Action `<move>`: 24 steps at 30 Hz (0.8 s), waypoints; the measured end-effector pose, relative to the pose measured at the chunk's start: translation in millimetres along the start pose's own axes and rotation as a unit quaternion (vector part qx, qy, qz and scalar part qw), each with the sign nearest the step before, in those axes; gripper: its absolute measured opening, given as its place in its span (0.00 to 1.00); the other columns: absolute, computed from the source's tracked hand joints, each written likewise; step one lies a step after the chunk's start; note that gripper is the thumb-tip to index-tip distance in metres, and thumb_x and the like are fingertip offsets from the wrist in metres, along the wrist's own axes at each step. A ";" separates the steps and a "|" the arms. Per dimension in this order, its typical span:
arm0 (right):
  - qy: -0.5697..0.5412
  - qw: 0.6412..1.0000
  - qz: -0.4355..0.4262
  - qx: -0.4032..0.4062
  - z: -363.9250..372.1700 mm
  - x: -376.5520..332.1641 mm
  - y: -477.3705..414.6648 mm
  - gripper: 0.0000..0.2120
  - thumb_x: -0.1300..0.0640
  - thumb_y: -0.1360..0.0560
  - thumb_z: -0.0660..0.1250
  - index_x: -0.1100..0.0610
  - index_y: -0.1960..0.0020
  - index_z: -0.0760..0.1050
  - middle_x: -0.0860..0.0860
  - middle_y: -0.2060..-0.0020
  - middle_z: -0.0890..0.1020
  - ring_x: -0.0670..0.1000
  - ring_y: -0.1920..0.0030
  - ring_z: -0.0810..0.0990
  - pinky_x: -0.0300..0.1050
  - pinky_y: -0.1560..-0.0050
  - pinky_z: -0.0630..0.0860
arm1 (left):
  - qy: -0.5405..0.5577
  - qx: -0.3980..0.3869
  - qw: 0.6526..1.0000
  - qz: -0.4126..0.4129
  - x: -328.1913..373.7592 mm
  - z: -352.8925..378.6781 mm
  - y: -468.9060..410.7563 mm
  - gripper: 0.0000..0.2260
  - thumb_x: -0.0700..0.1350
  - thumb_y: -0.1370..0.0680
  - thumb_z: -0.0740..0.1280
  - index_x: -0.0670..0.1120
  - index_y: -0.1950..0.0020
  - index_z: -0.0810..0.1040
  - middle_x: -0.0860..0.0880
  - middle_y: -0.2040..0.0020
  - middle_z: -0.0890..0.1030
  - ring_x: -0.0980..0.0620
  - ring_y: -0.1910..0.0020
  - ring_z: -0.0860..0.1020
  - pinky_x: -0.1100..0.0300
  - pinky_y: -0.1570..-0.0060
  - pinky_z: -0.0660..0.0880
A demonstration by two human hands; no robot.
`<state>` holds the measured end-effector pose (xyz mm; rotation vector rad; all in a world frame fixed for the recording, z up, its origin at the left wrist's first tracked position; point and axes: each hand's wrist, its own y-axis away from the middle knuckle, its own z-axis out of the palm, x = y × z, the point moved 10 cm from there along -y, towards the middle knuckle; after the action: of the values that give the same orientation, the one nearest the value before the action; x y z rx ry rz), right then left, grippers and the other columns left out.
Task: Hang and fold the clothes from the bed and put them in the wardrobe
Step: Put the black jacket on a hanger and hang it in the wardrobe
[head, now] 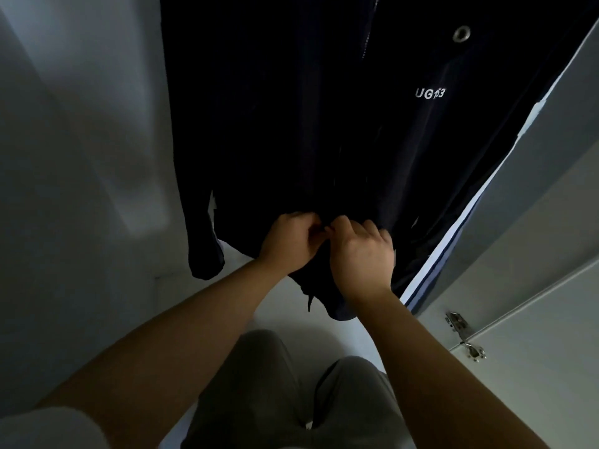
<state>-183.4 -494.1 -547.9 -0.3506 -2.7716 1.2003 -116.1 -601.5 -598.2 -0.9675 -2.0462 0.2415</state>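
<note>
My left hand [290,239] and right hand [363,254] meet at the bottom hem of the dark jacket [291,124]. Each grip is curled, pinching cloth at the front opening, knuckles almost touching. The jacket hangs inside the wardrobe [81,157], its top out of view, beside the open door [534,238] on my right. If I tug down too hard, I reckon it could slip off whatever holds it above.
</note>
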 end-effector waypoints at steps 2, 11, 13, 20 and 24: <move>0.000 0.999 -0.018 0.033 -15.6 -0.7 -11.8 0.07 0.58 0.27 0.74 0.56 0.60 0.76 0.51 0.70 0.80 0.58 0.67 0.76 0.47 0.63 0.70 | -0.002 0.006 1.000 0.005 -1.8 0.6 -1.5 0.05 0.45 0.24 0.73 0.44 0.57 0.82 0.46 0.61 0.84 0.46 0.60 0.83 0.58 0.60 0.77; -0.029 0.993 -0.014 0.116 -53.6 4.7 -44.0 0.09 0.56 0.21 0.68 0.57 0.59 0.78 0.51 0.69 0.80 0.57 0.67 0.77 0.48 0.63 0.69 | 0.054 0.075 0.996 -0.004 46.4 -42.1 -37.2 0.15 0.44 0.25 0.73 0.54 0.68 0.71 0.56 0.70 0.77 0.56 0.66 0.78 0.69 0.67 0.69; -0.028 0.992 -0.018 0.124 -57.9 6.7 -48.7 0.08 0.56 0.22 0.70 0.57 0.60 0.78 0.51 0.69 0.80 0.57 0.67 0.77 0.48 0.63 0.70 | 0.041 0.085 0.996 0.006 52.9 -46.8 -44.1 0.14 0.44 0.25 0.72 0.51 0.69 0.72 0.54 0.70 0.77 0.53 0.68 0.79 0.64 0.68 0.68; -0.016 0.979 -0.033 0.203 -116.2 11.7 -99.3 0.09 0.54 0.20 0.67 0.56 0.58 0.78 0.50 0.68 0.80 0.57 0.66 0.77 0.50 0.65 0.71 | 0.086 0.052 0.995 -0.017 41.6 -50.8 -55.4 0.10 0.46 0.26 0.76 0.49 0.64 0.78 0.55 0.67 0.80 0.60 0.67 0.79 0.65 0.64 0.73; -0.028 0.983 -0.049 0.177 -110.6 6.7 -103.1 0.09 0.55 0.21 0.68 0.57 0.59 0.77 0.51 0.69 0.79 0.58 0.67 0.77 0.50 0.66 0.72 | 0.058 0.115 0.990 0.052 80.1 -85.4 -70.6 0.04 0.46 0.26 0.75 0.46 0.56 0.83 0.55 0.62 0.83 0.59 0.63 0.80 0.66 0.61 0.76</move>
<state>-187.2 -482.6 -397.1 -0.1464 -2.5118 1.6604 -118.2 -607.1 -461.6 -0.9233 -1.8180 0.4567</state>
